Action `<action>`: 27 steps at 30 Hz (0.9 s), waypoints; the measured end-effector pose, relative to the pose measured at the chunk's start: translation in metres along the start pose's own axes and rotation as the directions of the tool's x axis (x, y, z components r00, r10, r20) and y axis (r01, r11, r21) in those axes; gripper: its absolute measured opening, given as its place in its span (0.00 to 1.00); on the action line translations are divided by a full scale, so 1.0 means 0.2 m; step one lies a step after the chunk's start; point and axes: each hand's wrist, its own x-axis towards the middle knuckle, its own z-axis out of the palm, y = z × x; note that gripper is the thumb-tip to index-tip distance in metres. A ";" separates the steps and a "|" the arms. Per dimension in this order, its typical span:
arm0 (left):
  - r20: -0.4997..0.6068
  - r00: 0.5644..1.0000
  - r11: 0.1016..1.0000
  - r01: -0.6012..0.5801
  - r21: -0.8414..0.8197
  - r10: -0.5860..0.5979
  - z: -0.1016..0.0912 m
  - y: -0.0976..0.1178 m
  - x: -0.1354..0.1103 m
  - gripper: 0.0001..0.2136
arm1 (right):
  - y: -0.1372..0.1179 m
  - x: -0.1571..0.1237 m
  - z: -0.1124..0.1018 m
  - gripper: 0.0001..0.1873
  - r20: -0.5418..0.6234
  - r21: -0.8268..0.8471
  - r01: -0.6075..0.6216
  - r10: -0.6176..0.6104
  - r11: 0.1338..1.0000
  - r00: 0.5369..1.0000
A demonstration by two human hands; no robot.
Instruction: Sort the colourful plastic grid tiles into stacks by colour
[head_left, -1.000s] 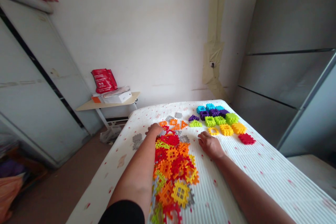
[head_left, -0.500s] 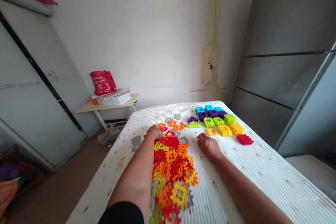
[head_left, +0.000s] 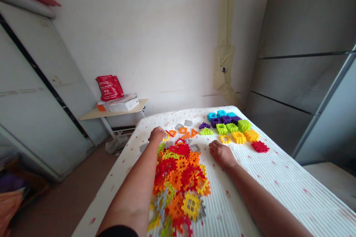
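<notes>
My left hand is closed at the far left end of a heap of interlocking plastic tiles. A thin red tile, seen nearly edge-on, sticks out from its fingers, with a yellow tile just below. The heap mixes red, orange, yellow, green and grey tiles, partly hidden by my left forearm. Orange tiles lie just right of that hand. My right hand rests on the white ribbed cover, fingers curled together, with nothing visible in them. A yellow frame tile lies beyond it.
Sorted stacks stand at the far right: blue, purple, green, yellow and red. Grey tiles lie near the back edge. A small side table holds boxes and a red bag.
My left hand has drawn back left, and the red and yellow tiles have shifted left with it. More of the heap shows beside my forearm. My right hand stays put.
</notes>
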 end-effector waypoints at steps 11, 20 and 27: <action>-0.001 0.998 0.978 -0.060 0.199 0.061 -0.19 0.03 -0.13 0.07 | -0.01 0.00 0.00 0.13 0.006 -0.030 0.011 -0.011 0.999 1.000; -0.022 0.984 0.982 -0.172 0.080 0.174 -0.28 0.04 -0.22 0.10 | 0.01 0.01 0.03 0.12 -0.011 -0.030 0.027 -0.027 0.999 1.000; -0.073 0.969 0.892 -0.244 -0.379 0.234 -0.20 -0.03 -0.50 0.15 | -0.01 0.01 0.02 0.13 -0.014 -0.035 0.017 -0.018 0.999 1.000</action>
